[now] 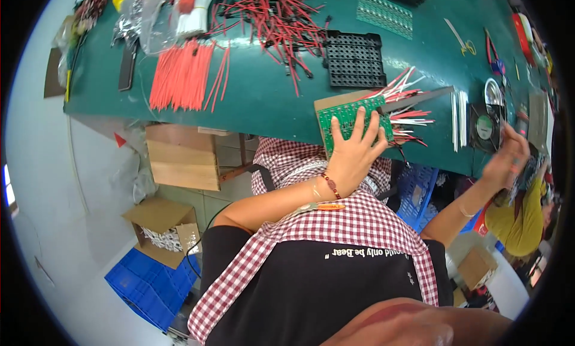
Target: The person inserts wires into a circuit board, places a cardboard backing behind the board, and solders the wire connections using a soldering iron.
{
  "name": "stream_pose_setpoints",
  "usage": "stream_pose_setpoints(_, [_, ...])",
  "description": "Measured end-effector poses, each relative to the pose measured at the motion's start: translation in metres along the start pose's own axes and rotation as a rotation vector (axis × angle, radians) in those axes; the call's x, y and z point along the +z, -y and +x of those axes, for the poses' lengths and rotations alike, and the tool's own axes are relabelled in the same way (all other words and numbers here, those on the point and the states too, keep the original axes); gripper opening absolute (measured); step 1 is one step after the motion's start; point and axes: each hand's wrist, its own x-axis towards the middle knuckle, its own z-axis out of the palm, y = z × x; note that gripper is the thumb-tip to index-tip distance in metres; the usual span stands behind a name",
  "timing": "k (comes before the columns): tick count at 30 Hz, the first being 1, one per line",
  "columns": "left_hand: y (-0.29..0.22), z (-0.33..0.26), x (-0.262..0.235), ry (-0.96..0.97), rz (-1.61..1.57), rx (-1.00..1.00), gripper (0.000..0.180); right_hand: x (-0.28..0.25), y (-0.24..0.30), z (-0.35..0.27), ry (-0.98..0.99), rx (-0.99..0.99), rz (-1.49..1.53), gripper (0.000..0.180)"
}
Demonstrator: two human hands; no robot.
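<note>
– State of the left hand (pixel 357 147)?
– Spread wide, palm down on the green circuit board (pixel 347 118), at the near edge of the counter (pixel 263 100); no closed grip visible.
– And the right hand (pixel 509 157)?
– Partly curled beside the black fan (pixel 485 127), toward the counter's right end; too blurred to tell any hold.
– Handling of the board?
– Probably light, stiff, fragile; best taken by bare edges, clear of the red and white wires (pixel 410 117).
– In the way?
– Grey blade-like strip (pixel 422 98) across those wires; farther out, white strands (pixel 459 121) to the right, black tray (pixel 356 59) behind, loose red leads (pixel 278 22) toward the far edge.
</note>
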Motion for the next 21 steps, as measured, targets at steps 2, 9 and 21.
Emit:
stream_pose_setpoints(2, [0.001, -0.004, 0.005, -0.029, -0.025, -0.015, 0.041, 0.076, 0.020, -0.048, 0.454, -0.115, -0.205, 0.041])
stream_pose_setpoints(9, [0.001, 0.000, 0.003, -0.031, -0.008, 0.016, 0.046, 0.151, 0.029, -0.095, 0.822, -0.206, -0.457, 0.049])
stream_pose_setpoints(21, [0.315, -0.008, -0.084, -0.570, 0.595, -0.796, 0.018, 0.147, 0.031, -0.106, 0.802, -0.156, -0.507, 0.046])
